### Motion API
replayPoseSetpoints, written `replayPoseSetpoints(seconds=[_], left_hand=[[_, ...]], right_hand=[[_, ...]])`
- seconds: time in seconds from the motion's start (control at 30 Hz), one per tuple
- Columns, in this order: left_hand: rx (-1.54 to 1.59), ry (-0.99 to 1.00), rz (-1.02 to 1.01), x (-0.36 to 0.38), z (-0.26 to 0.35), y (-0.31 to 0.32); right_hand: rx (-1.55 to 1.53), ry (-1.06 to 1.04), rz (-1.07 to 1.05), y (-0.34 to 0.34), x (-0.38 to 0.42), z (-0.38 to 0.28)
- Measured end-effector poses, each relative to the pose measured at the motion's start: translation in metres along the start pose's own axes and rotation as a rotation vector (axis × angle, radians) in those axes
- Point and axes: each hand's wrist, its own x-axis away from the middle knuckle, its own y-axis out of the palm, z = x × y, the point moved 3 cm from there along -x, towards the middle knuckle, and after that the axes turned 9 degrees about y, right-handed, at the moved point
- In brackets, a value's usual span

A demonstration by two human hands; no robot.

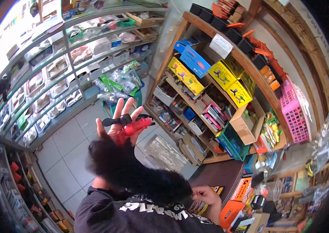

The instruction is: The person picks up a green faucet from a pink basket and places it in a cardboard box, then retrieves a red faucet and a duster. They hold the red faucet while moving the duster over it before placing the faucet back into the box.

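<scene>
Raised at centre left, my left hand [114,131] has its palm up and fingers spread, bearing a red translucent plastic piece [133,127] with black parts [119,120] beside it. Below the palm, a black furry shape [133,171], partly blurred, stretches across my forearm and in front of my dark printed shirt [106,211]. Its far end reaches my right hand [210,195], low at centre right. The fingertips there are pinched together at that end, and what they hold is hidden.
Glass shelves [71,68] of packed trays stand left. A stool [139,96] bears bagged bottles [119,82]. At right, a wooden rack [185,25] holds yellow boxes [187,74], a green basket [232,143] and a pink basket [293,110]. An orange box [230,213] lies near my right hand.
</scene>
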Motion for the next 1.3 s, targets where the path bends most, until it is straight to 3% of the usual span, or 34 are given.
replayPoseSetpoints(seconds=[0.07, 0.13, 0.2, 0.27, 0.3, 0.43, 0.5, 0.53, 0.6, 0.63, 0.67, 0.7, 0.8, 0.93, 0.97, 1.07, 1.13, 1.2, 1.3], left_hand=[[0.041, 0.046, -0.081, 0.002, -0.004, 0.001], [0.054, 0.102, -0.189, 0.001, -0.013, 0.004], [0.023, 0.14, -0.126, 0.005, -0.022, 0.011], [-0.028, 0.169, 0.014, 0.011, -0.034, 0.018], [0.073, 0.143, -0.167, 0.009, -0.041, 0.019], [0.036, 0.134, -0.187, 0.014, -0.068, 0.032], [0.013, 0.166, 0.05, 0.019, -0.085, 0.039], [0.021, 0.1, -0.081, 0.02, -0.091, 0.038], [-0.034, 0.146, 0.026, 0.022, -0.11, 0.041], [-0.039, 0.127, -0.098, 0.02, -0.117, 0.035], [-0.041, 0.108, -0.218, 0.019, -0.123, 0.029], [-0.029, 0.091, -0.035, 0.025, -0.131, 0.046], [-0.094, 0.076, -0.143, 0.015, -0.154, 0.045], [0.234, -0.019, 0.062, 0.015, -0.184, 0.063], [0.115, -0.048, -0.197, 0.012, -0.192, 0.053], [0.111, -0.11, -0.17, 0.01, -0.202, 0.052], [0.148, -0.113, -0.231, 0.012, -0.21, 0.059], [0.118, -0.123, -0.008, 0.019, -0.215, 0.062], [0.04, -0.148, -0.011, 0.019, -0.223, 0.058]], right_hand=[[0.201, 0.031, 0.133, -0.01, 0.001, -0.022], [0.075, -0.024, 0.035, -0.03, 0.002, -0.019], [-0.141, 0.089, -0.088, -0.046, 0.008, -0.025], [-0.101, 0.089, -0.175, -0.07, 0.011, -0.021], [-0.068, 0.085, -0.256, -0.077, 0.013, -0.022], [0.156, 0.046, -0.137, -0.109, 0.015, -0.03], [-0.084, -0.04, -0.215, -0.127, 0.016, -0.02], [-0.091, -0.047, -0.219, -0.134, 0.019, -0.018], [0.004, 0.027, -0.254, -0.144, 0.023, -0.015], [-0.003, 0.012, -0.257, -0.152, 0.025, -0.01], [0.02, -0.025, -0.238, -0.159, 0.03, -0.004], [0.041, -0.053, -0.219, -0.164, 0.036, 0.0], [-0.033, -0.064, -0.114, -0.174, 0.054, 0.0], [-0.218, 0.005, -0.119, -0.181, 0.073, 0.004], [-0.165, -0.01, -0.163, -0.181, 0.074, 0.009], [-0.068, 0.006, -0.167, -0.17, 0.079, 0.012], [-0.081, -0.097, -0.013, -0.165, 0.083, 0.016], [-0.14, -0.138, -0.011, -0.172, 0.087, 0.03], [-0.293, -0.126, 0.107, -0.178, 0.097, 0.035]])
